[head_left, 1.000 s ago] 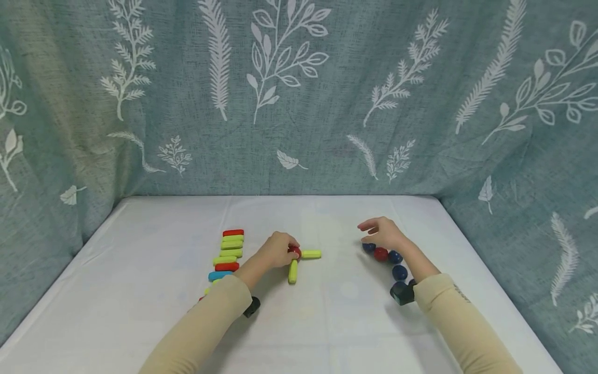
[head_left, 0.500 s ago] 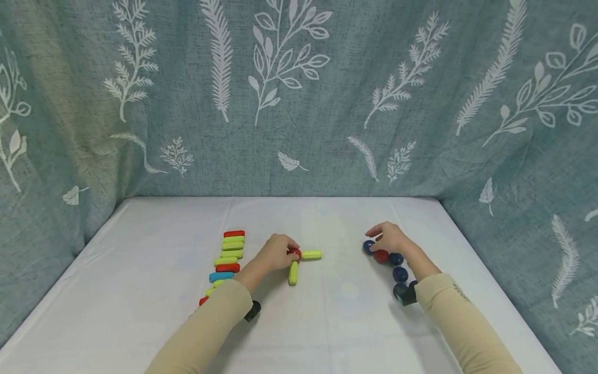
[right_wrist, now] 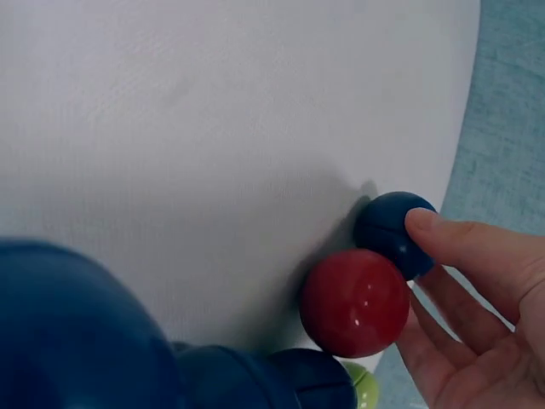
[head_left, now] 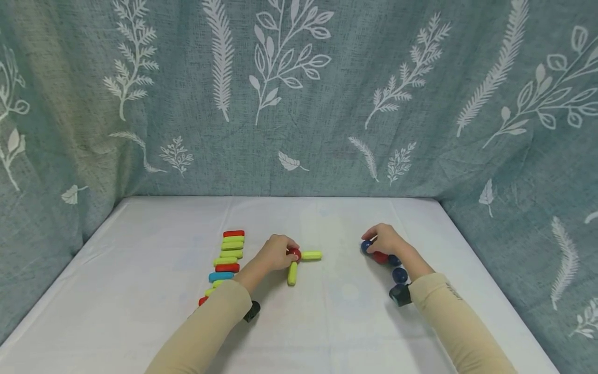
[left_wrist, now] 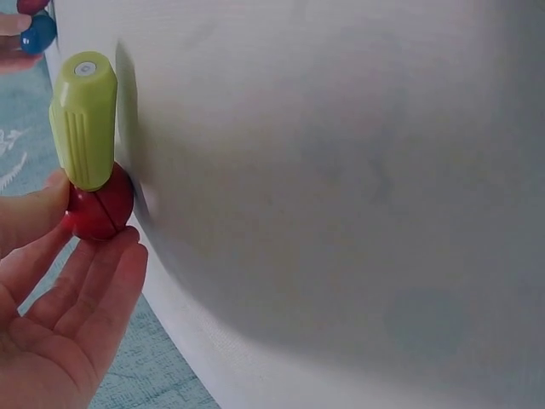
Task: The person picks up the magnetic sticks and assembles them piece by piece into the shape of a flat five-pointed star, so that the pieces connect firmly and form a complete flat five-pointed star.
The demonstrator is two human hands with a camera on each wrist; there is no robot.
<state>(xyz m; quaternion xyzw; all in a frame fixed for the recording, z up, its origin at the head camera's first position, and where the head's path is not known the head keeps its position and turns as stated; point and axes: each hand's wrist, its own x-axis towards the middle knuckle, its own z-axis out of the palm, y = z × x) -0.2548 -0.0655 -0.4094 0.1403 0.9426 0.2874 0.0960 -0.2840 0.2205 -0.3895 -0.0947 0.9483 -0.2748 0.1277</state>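
My left hand (head_left: 276, 253) grips a red ball (left_wrist: 100, 204) between thumb and fingers, near the middle of the white table. One yellow-green stick (head_left: 311, 255) points right from this ball, and another yellow-green stick (head_left: 292, 274) points toward me. Both ends meet or nearly meet the ball. On the right, my right hand (head_left: 389, 241) pinches a dark blue ball (right_wrist: 393, 232) with thumb and fingers. It is the far end of a curved row of balls. Right beside it sits a second red ball (right_wrist: 354, 302); whether the two touch is hard to tell.
More blue balls (head_left: 399, 275) continue the row toward my right wrist camera (head_left: 400, 295). Left of my left arm lies a column of sticks: red (head_left: 227, 268), blue (head_left: 221, 277) and several yellow-green; my sleeve hides its near end. A patterned curtain (head_left: 289, 104) hangs behind the table (head_left: 159, 249).
My right hand has come down from above the row's far end and now pinches the blue ball there, which shifted slightly left. The left hand keeps its hold on the red ball.
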